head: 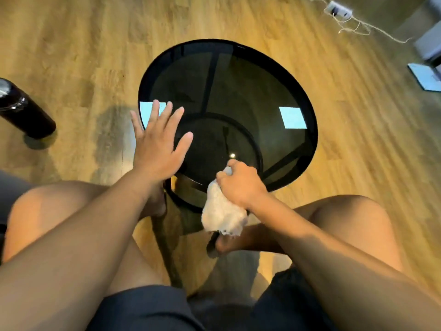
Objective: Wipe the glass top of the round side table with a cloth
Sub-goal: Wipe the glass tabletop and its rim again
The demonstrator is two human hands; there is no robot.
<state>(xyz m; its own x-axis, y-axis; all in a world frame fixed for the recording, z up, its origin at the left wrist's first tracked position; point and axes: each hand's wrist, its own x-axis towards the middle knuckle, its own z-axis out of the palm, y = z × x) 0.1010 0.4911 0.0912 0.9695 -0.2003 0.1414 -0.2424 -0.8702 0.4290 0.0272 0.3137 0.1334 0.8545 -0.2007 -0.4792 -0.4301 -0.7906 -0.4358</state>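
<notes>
A round side table with a dark glass top (238,91) and a black rim stands on the wooden floor in front of my knees. My right hand (241,182) grips a crumpled white cloth (222,211) over the near edge of the glass; most of the cloth hangs below the hand, past the rim. My left hand (158,142) is spread with straight fingers over the left edge of the glass; I cannot tell whether it touches the surface. Through the glass the table's black frame and lower ring show.
A dark bottle (23,111) stands on the floor at the left. A white power strip (337,9) with trailing cables lies at the far right, beside pale furniture (427,44). My bare knees flank the table's near side.
</notes>
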